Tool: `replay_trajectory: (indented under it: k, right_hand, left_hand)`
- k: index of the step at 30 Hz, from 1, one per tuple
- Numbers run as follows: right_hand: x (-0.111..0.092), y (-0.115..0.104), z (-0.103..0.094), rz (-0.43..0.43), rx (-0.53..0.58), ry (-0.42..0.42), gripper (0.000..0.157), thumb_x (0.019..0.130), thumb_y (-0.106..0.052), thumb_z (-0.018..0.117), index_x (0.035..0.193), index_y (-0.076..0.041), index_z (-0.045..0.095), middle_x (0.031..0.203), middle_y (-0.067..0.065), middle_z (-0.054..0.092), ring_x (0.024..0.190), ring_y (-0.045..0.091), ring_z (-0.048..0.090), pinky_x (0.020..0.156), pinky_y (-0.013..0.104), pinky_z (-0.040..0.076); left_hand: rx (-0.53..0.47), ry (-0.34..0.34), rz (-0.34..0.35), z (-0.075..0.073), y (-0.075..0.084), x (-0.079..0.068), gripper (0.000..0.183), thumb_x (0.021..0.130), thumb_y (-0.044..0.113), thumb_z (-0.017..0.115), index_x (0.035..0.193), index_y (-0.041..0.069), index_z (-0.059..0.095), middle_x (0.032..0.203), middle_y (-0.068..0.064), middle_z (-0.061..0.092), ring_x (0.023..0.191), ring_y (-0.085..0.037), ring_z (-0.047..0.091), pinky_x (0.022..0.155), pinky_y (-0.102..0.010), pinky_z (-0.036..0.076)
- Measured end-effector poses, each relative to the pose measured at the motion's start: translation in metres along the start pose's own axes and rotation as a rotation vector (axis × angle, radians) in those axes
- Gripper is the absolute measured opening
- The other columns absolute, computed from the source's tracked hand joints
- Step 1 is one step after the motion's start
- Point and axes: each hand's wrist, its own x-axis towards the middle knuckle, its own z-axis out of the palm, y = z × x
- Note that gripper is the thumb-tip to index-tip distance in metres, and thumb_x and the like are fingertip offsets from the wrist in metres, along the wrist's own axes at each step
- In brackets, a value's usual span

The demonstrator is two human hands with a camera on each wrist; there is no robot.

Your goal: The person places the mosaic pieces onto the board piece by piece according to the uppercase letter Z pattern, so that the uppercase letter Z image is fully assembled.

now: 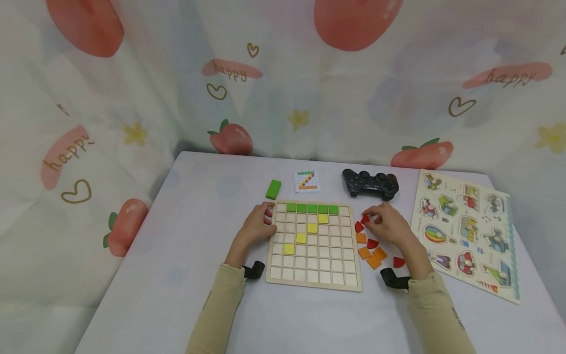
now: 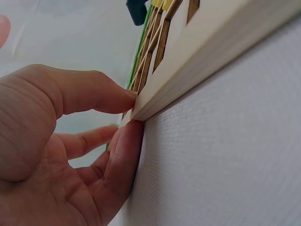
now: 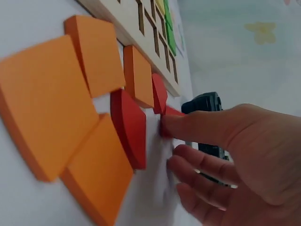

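"Red tile (image 1: 365, 219), there it was, at two o'clock from the middle of the board!"

"And the right hand (image 1: 389, 223) seemed to have it, thumb and finger closed in a pinch, though blur in the right wrist view hid the exact contact!"

"What about the left hand (image 1: 258, 223)?"

"Out at ten o'clock, gripping the wooden grid board (image 1: 312, 252) by its rim, thumb on the gridded side, a finger against the edge."

"How did that tile look to handle?"

"Light and stiff, I judged, probably painted wood; a little slippery on its flat faces, hardly fragile. Opposite edges looked the best hold, fingertips only, since it was so small."

"Crowded spot, too!"

"It was! A second red tile (image 1: 359, 226) lay just beside it towards seven o'clock, orange square tiles (image 1: 373, 262) sat around the board's three o'clock, and the black game controller (image 1: 370, 186) stood off between one and two."
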Motion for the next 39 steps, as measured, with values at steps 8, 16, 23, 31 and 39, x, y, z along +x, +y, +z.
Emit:
replay_trajectory:
  k: [8,16,23,31,39]
  right_hand:
    - [0.002,-0.019,0.003,-0.009,0.195,0.139,0.024,0.093,-0.009,0.066,0.114,0.003,0.068,0.103,0.020,0.067,0.091,0.034,0.063,0.079,0.043,0.053]
    - [0.018,-0.050,0.027,-0.038,0.411,0.066,0.023,0.093,-0.010,0.067,0.110,0.004,0.069,0.103,0.019,0.069,0.086,0.028,0.065,0.067,0.025,0.051]
    - [0.024,-0.060,0.040,0.008,0.321,0.110,0.017,0.089,-0.009,0.071,0.099,0.004,0.073,0.088,0.014,0.071,0.077,0.024,0.064,0.066,0.032,0.049]
    - [0.020,-0.064,0.038,0.056,0.237,0.129,0.018,0.088,-0.014,0.072,0.096,0.003,0.073,0.082,0.010,0.070,0.077,0.024,0.062,0.069,0.035,0.045]
    - [0.021,-0.066,0.038,0.098,0.271,0.099,0.023,0.087,-0.018,0.075,0.095,0.003,0.073,0.081,0.010,0.070,0.073,0.021,0.062,0.064,0.031,0.045]
  left_hand:
    - [0.004,0.000,0.019,-0.002,0.001,0.000,0.065,0.079,0.004,0.071,0.140,0.003,0.047,0.107,-0.010,0.053,0.093,-0.022,0.057,0.078,-0.034,0.048]
    - [0.008,0.003,0.055,-0.004,-0.001,-0.001,0.064,0.079,0.003,0.070,0.139,0.002,0.048,0.105,-0.011,0.054,0.092,-0.023,0.059,0.079,-0.035,0.048]
    - [0.005,-0.009,0.045,-0.001,0.000,-0.001,0.064,0.080,0.003,0.070,0.139,0.002,0.048,0.106,-0.011,0.054,0.092,-0.022,0.059,0.079,-0.034,0.048]
    - [0.010,-0.005,0.026,0.000,-0.002,0.002,0.065,0.079,0.003,0.070,0.140,0.003,0.048,0.105,-0.009,0.053,0.091,-0.021,0.058,0.078,-0.033,0.048]
    - [0.015,0.001,0.009,0.001,-0.003,0.003,0.064,0.080,0.004,0.071,0.140,0.004,0.048,0.106,-0.009,0.054,0.092,-0.020,0.058,0.079,-0.034,0.048]
